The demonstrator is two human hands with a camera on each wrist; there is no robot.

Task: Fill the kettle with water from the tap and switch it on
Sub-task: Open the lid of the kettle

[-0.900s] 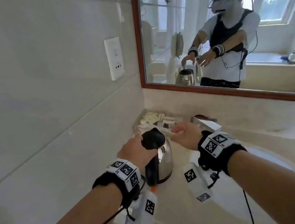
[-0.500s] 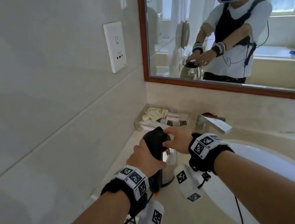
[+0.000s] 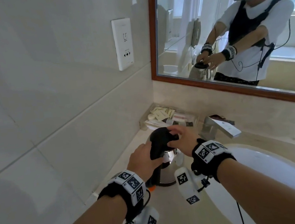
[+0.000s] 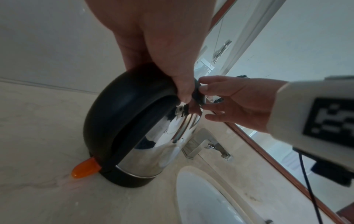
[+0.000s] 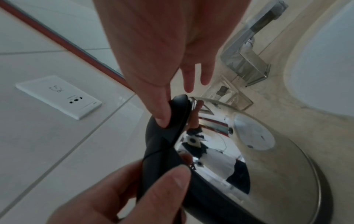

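Observation:
A steel kettle (image 3: 168, 174) with a black handle and black lid (image 3: 161, 136) stands on the beige counter, left of the basin. My left hand (image 3: 142, 158) grips the handle (image 4: 107, 113) near its top. My right hand (image 3: 181, 139) pinches the lid's front edge; its thumb (image 5: 161, 106) presses on the lid (image 5: 178, 113). An orange switch (image 4: 85, 168) sticks out at the base of the handle. The chrome tap (image 3: 218, 127) stands just right of the kettle, behind my right hand. I cannot tell how far the lid is lifted.
A white basin (image 3: 278, 170) is sunk in the counter at the right. A clear tray of toiletries (image 3: 163, 113) sits in the back corner. A white wall socket (image 3: 123, 43) hangs above left. The wood-framed mirror (image 3: 232, 87) runs along the back wall.
My right hand has come from the air beside the kettle onto the lid and now pinches it. My left hand has stayed on the handle. The kettle has not left the counter.

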